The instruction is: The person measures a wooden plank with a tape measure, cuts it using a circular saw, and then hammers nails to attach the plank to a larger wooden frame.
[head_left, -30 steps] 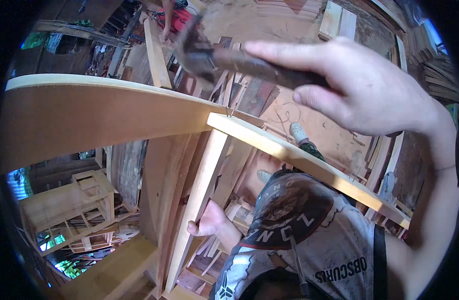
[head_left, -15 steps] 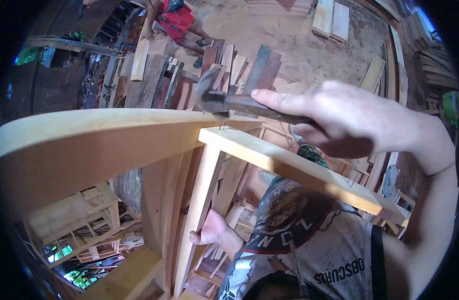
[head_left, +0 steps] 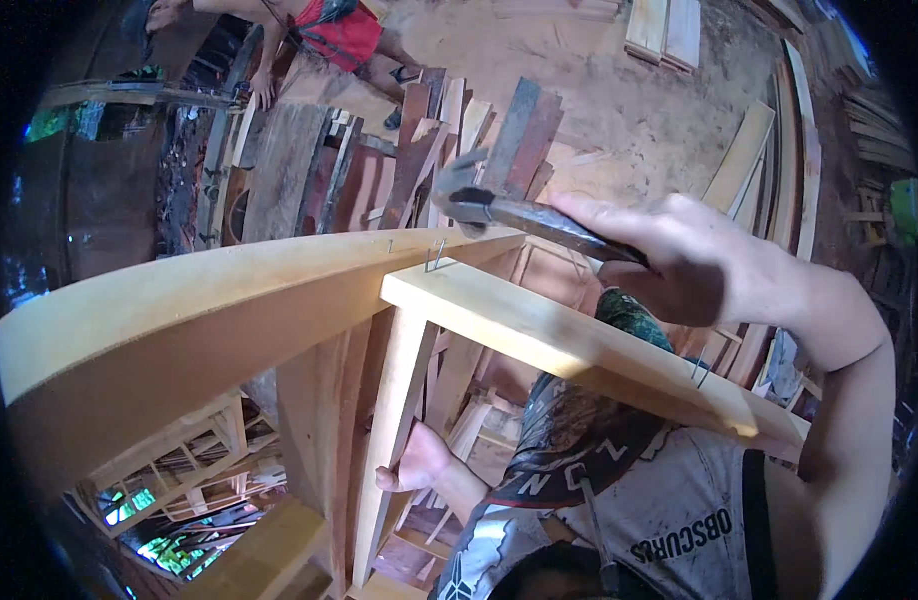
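My right hand (head_left: 684, 255) is closed around the handle of a claw hammer (head_left: 534, 215). The hammer's blurred head hovers just above and right of two thin nails (head_left: 435, 256) that stick up from the end of a pale wooden rail (head_left: 559, 325). That end meets a long curved board (head_left: 199, 275) on the left. Below the joint, an upright wooden post (head_left: 391, 420) runs down under the rail. My left hand (head_left: 421, 462) grips this post from its right side, thumb across the front. More nails (head_left: 700, 373) protrude farther along the rail, near my right forearm.
Another person in red shorts (head_left: 341, 38) bends at the upper left, a hand by leaning planks (head_left: 309, 165). Stacked boards (head_left: 664, 35) lie on the dirt floor at the back. Long timbers (head_left: 804, 150) line the right side. A wooden frame (head_left: 184, 450) stands lower left.
The hammer has lifted and shifted right, away from the nails at the joint. My left hand keeps its grip on the post. The other person's arm has moved.
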`<action>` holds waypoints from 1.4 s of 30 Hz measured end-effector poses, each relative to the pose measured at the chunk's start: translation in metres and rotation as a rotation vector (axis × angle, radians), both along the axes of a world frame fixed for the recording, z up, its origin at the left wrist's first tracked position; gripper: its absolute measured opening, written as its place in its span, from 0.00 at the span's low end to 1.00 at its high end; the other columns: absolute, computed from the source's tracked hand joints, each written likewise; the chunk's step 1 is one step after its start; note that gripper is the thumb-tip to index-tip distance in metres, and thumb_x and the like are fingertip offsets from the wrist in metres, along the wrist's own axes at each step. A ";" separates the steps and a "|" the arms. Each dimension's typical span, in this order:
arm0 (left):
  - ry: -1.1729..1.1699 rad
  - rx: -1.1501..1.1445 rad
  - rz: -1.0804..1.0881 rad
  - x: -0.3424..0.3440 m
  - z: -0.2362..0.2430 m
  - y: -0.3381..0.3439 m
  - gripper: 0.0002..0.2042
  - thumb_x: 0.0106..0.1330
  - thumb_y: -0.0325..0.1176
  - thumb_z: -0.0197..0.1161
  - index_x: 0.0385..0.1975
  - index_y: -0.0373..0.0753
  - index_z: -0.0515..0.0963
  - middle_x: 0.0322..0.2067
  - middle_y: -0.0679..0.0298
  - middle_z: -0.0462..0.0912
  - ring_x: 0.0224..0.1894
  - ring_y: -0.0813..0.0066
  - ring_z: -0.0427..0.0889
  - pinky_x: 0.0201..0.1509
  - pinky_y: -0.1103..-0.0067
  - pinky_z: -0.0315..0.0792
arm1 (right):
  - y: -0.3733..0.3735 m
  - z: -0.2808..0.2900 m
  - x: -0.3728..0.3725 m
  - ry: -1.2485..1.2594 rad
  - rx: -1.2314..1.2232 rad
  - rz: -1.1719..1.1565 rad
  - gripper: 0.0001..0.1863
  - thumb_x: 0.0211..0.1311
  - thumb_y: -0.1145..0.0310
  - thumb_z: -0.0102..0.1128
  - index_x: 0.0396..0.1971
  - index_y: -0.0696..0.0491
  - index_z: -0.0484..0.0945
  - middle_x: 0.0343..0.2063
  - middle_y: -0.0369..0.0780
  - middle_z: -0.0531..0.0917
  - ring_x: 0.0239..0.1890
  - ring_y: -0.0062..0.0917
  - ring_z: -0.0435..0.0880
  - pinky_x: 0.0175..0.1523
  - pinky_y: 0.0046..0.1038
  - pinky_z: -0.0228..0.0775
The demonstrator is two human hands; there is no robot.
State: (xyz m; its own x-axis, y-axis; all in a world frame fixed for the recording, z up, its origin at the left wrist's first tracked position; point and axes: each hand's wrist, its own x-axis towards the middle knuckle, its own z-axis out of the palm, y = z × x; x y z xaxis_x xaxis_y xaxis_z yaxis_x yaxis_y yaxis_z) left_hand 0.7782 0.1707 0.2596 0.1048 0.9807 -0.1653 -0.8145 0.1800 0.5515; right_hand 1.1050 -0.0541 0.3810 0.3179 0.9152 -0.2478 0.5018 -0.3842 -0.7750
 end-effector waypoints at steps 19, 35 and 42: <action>-0.050 0.101 -0.146 -0.024 -0.022 0.011 0.42 0.44 0.39 0.75 0.62 0.31 0.66 0.60 0.54 0.73 0.64 0.56 0.70 0.75 0.59 0.54 | 0.018 0.014 -0.023 -0.167 0.109 -0.108 0.33 0.58 0.73 0.55 0.66 0.53 0.63 0.19 0.51 0.80 0.23 0.42 0.83 0.36 0.39 0.78; -0.136 0.066 -0.446 -0.036 -0.027 0.006 0.34 0.58 0.42 0.65 0.65 0.38 0.65 0.61 0.53 0.73 0.63 0.53 0.72 0.66 0.51 0.67 | 0.013 0.019 -0.083 0.803 0.187 -0.629 0.17 0.55 0.72 0.63 0.42 0.59 0.71 0.21 0.36 0.78 0.16 0.17 0.79 0.19 0.21 0.75; -0.211 0.065 -0.462 -0.041 -0.037 0.007 0.29 0.62 0.38 0.62 0.64 0.39 0.68 0.59 0.55 0.76 0.61 0.57 0.75 0.64 0.51 0.70 | 0.037 0.055 -0.096 0.490 0.237 -0.766 0.23 0.54 0.69 0.63 0.51 0.60 0.72 0.27 0.37 0.79 0.19 0.17 0.79 0.22 0.21 0.75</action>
